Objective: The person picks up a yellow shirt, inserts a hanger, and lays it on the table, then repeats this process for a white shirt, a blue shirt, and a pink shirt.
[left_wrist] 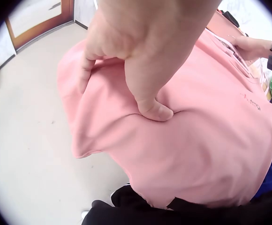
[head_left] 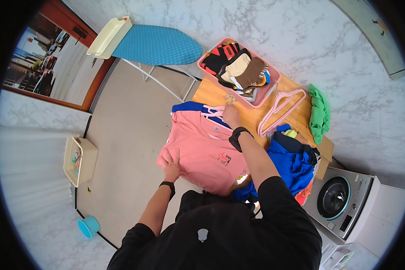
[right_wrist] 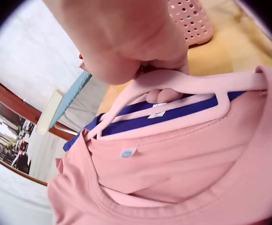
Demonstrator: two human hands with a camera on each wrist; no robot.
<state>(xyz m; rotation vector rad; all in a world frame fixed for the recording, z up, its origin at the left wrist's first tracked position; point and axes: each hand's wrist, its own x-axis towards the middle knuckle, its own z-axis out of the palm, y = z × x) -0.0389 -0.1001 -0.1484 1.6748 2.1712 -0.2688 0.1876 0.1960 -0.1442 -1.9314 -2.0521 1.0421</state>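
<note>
A pink T-shirt (head_left: pixel 204 150) with small red and black print on the chest hangs on a pink hanger (right_wrist: pixel 192 84). My right hand (head_left: pixel 231 117) grips the hanger near its hook, fingertips curled under the top bar in the right wrist view. My left hand (left_wrist: pixel 140 61) rests on the shirt's lower side, thumb and fingers spread over the cloth, the thumb pressing a crease into it. Behind the pink shirt's neckline shows a blue garment (right_wrist: pixel 126 117) with a white label.
On the wooden table (head_left: pixel 202 92) stands a pink basket (head_left: pixel 258 103) of folded clothes. Beside it lie another pink hanger (head_left: pixel 274 112), a green cloth (head_left: pixel 318 114) and a heap of blue clothing (head_left: pixel 292 159). An ironing board (head_left: pixel 159 45) stands at the back left, a washing machine (head_left: pixel 346 202) at the right.
</note>
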